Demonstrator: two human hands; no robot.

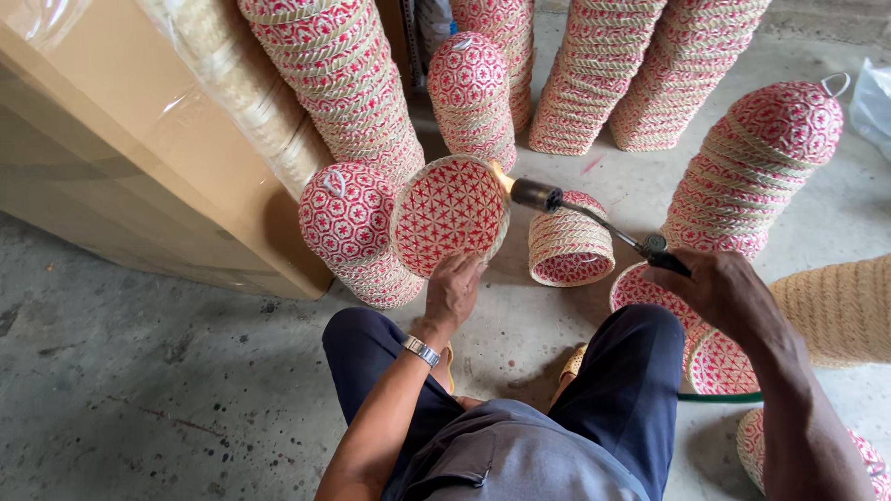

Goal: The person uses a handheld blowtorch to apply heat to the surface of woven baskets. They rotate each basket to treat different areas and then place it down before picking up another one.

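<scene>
Partly hidden: torch (594,218) handle under right hand (719,288)

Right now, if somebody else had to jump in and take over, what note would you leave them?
Left hand: holds a round red-and-white woven basket by its lower rim, tilted so its inside faces the torch.
Right hand: grips the gas torch; its small flame is lit at the basket's upper right rim.
A green hose shows beside the right leg.
Around: tall stacks of like baskets on the concrete floor, one basket upside down just beyond the nozzle.
Done or left: cannot tell which baskets have been flamed.
</scene>
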